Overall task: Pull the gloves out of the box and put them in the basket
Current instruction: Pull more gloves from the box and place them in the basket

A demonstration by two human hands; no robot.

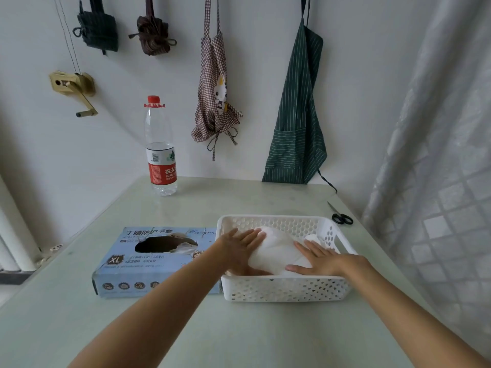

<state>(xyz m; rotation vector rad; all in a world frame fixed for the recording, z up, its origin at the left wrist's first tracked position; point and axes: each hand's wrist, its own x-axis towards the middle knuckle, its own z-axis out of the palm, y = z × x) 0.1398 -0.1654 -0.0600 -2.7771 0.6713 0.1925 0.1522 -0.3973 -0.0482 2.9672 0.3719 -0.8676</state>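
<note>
Both my bare forearms reach forward and angle in toward each other. My left hand (240, 244) lies palm down, fingers straight and close together, pointing ahead and to the right, its wrist level. My right hand (317, 257) is also flat and palm down, fingers straight and slightly spread, pointing ahead and to the left, thumb stretched out sideways. Neither grip is curled; both hands press flat.

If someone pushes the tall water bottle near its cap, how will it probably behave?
The water bottle would probably tip easily: it is tall, narrow and looks nearly empty, so likely light. Once on the table, its round body could roll.
</note>
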